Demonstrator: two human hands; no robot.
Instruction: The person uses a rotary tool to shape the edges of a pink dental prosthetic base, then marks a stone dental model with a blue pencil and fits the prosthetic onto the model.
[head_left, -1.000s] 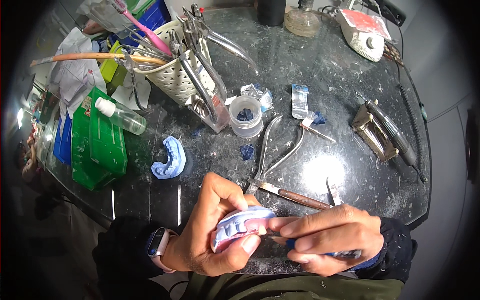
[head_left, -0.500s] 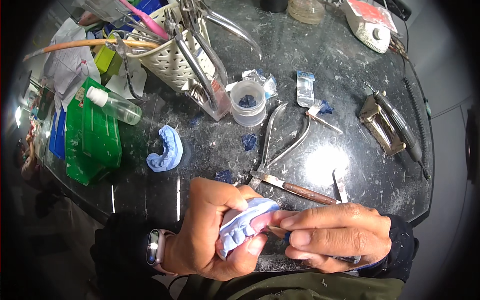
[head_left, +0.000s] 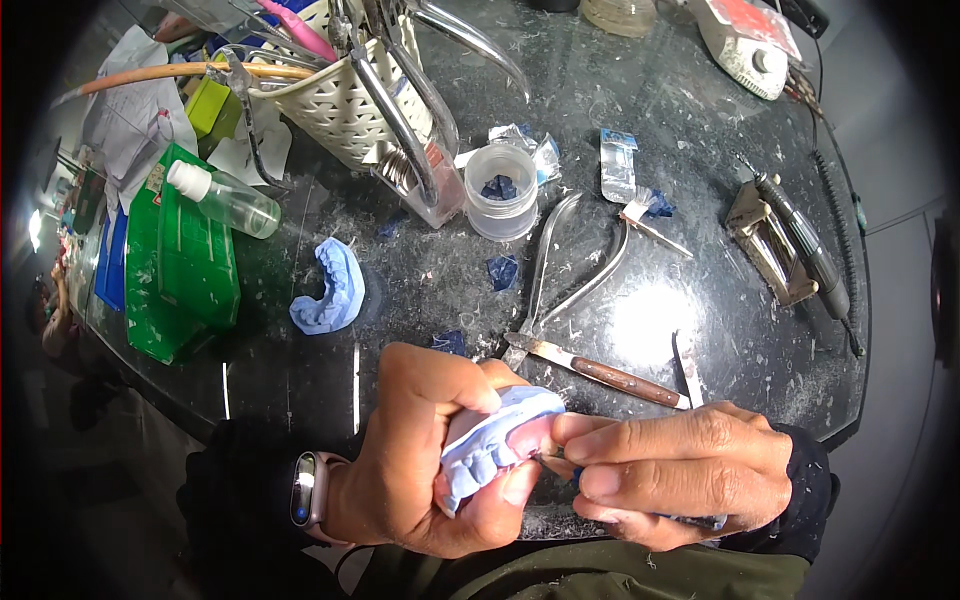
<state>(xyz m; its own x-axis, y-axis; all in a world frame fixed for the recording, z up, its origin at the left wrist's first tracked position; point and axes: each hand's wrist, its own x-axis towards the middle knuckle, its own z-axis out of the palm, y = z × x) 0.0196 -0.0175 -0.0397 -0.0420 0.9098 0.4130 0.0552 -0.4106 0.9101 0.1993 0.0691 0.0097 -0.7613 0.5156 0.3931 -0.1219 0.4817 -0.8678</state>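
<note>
Left fingers (head_left: 440, 385) pinch the blue tooth mold (head_left: 487, 445), slanting near-left to far-right; right fingers (head_left: 650, 440) pinch a slim tool (head_left: 560, 465) at its right.

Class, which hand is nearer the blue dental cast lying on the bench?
Left: the left hand is below and right of that cast in the picture; the right hand is farther right.
</note>
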